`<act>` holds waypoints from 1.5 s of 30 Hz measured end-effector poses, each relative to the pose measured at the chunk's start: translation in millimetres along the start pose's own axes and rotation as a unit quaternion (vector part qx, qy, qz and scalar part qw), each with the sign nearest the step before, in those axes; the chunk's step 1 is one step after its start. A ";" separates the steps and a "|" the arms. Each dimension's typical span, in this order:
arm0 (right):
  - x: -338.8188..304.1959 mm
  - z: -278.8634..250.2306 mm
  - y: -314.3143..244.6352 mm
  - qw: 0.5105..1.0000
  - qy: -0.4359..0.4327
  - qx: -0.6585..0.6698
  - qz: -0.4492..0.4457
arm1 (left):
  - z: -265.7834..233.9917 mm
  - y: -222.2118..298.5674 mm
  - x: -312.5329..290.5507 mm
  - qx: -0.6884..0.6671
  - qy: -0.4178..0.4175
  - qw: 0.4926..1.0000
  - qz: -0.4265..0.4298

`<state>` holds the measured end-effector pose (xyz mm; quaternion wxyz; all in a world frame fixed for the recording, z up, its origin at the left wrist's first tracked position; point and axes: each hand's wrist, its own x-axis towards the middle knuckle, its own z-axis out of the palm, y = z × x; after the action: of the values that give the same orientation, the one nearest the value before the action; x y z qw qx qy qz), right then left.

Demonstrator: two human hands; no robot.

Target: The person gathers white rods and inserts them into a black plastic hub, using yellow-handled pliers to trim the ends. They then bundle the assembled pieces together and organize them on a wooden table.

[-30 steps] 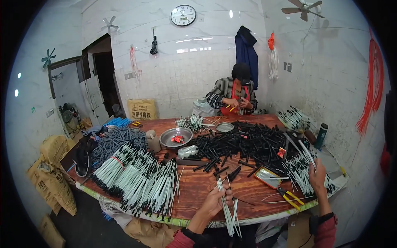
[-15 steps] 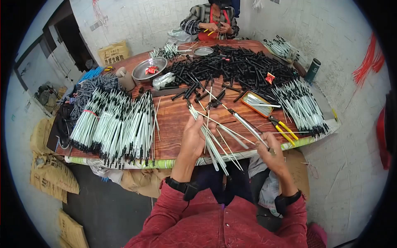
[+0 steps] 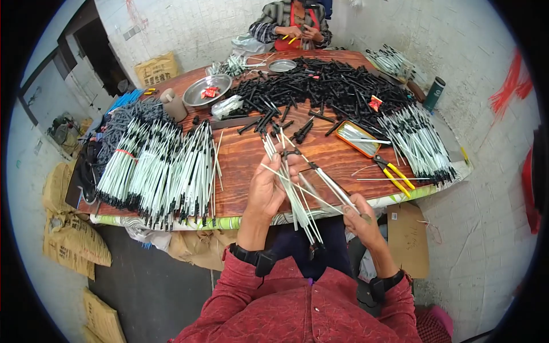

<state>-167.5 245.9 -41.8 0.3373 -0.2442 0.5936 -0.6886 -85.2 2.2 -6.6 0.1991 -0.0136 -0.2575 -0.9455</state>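
My left hand (image 3: 267,188) is closed round a loose bunch of thin white rods (image 3: 297,210), some with black ends, fanning up and down from the fingers. In my right hand (image 3: 361,217) is a white rod with black fittings (image 3: 330,184), pinched near its lower end and slanting up toward the left hand. One more thin white rod crosses between the two hands. Both hands are just over the table's front edge. Beyond them lies a wide heap of black plastic pieces (image 3: 337,86). Yellow-handled pliers (image 3: 396,176) rest right of the right hand.
Bundles of white rods with black tips stand at the left (image 3: 166,177) and right (image 3: 420,143) of the wooden table (image 3: 240,171). An orange-rimmed tin (image 3: 358,139), a metal bowl (image 3: 207,90) and a green flask (image 3: 434,94) are also there. Across the table a person (image 3: 291,28) handles yellow-handled pliers.
My right hand has moved slightly left and down with its rod, closer to the left hand. The left hand keeps its bunch, which now hangs more upright.
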 end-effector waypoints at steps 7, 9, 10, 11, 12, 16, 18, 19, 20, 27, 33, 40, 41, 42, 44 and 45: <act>-6.7 -6.7 10.8 0.988 0.074 -0.124 -0.059 | 8.4 -12.1 2.0 0.053 0.026 0.998 0.027; -2.5 -8.7 11.4 0.996 0.087 -0.017 0.009 | 16.5 -12.3 -5.1 0.048 0.021 0.998 0.044; -0.6 -4.7 12.0 0.997 0.077 -0.020 0.011 | 17.6 -13.2 -6.3 0.045 0.016 0.998 0.047; -0.7 3.5 13.3 0.997 0.060 0.021 0.032 | 15.0 -13.9 -5.0 0.043 0.020 0.997 0.053; -3.3 11.7 14.6 0.996 0.047 0.061 0.054 | 11.3 -15.3 -3.2 0.042 0.011 0.998 0.050; -5.9 16.8 13.5 0.990 0.032 0.108 0.084 | 1.9 -16.7 3.2 0.020 -0.035 0.999 0.016; -9.9 13.9 14.2 0.988 0.052 0.112 0.090 | -0.1 -17.9 1.3 -0.016 -0.087 0.996 -0.017; -8.3 14.0 17.5 0.958 -0.033 0.243 0.147 | -0.9 -16.8 -1.2 -0.025 -0.090 0.995 -0.033; -6.9 12.4 19.7 0.903 -0.118 0.367 0.192 | -1.7 -13.7 -0.3 0.022 -0.054 0.998 -0.010; -17.8 27.2 38.2 0.916 -0.083 0.355 0.165 | 15.1 -13.3 0.1 0.067 0.038 0.997 -0.015; -23.5 35.7 41.6 0.942 -0.074 0.276 0.173 | 8.9 -22.5 -0.2 0.157 0.008 0.986 0.047; -18.1 21.8 -20.3 0.885 0.153 -0.393 -0.200 | 37.3 -4.5 -19.5 0.202 -0.040 0.973 -0.109; -14.7 20.7 -22.8 0.882 0.111 -0.390 -0.241 | 47.3 -10.2 -19.6 0.184 -0.047 0.973 -0.134; -9.4 22.8 -25.6 0.877 0.062 -0.383 -0.284 | 55.1 -10.9 -20.9 0.170 -0.051 0.972 -0.155; -6.1 12.6 -32.7 0.868 0.022 -0.377 -0.322 | 55.3 -15.5 -17.3 0.154 -0.059 0.969 -0.183; -7.5 4.2 -35.7 0.873 -0.025 -0.392 -0.288 | 44.6 -13.4 -12.8 0.139 -0.046 0.978 -0.149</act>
<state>-165.8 251.3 -5.5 0.0156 -0.5340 0.7096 -0.4594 -82.0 39.4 23.9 0.0442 0.0094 -0.3940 -0.9180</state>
